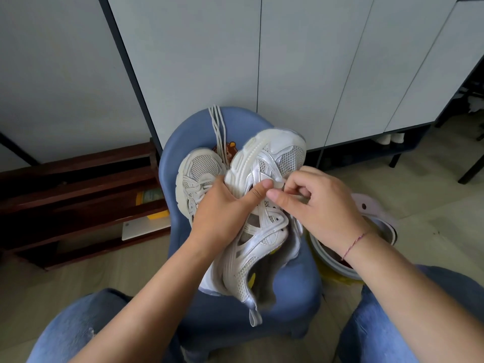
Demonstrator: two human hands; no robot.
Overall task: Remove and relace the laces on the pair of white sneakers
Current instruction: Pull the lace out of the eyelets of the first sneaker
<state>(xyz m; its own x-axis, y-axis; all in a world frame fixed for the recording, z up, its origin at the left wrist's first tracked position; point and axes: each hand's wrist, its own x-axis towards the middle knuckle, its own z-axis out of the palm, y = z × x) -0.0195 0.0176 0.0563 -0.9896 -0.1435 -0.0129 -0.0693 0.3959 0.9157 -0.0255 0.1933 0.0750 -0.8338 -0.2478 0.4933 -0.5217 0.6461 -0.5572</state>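
Observation:
Two white sneakers lie on a small blue chair. The nearer sneaker is tipped on its side, toe away from me. My left hand grips its sole edge, thumb pressed on the upper. My right hand pinches a white lace end at the eyelets near the toe; the lace itself is mostly hidden by my fingers. The second sneaker sits behind my left hand, laces still in it. A loose white lace hangs over the chair's backrest.
Grey cabinet doors rise just behind the chair. A dark wooden shoe rack stands low at the left. A round white bin sits on the floor right of the chair. My jeans-clad knees flank the chair.

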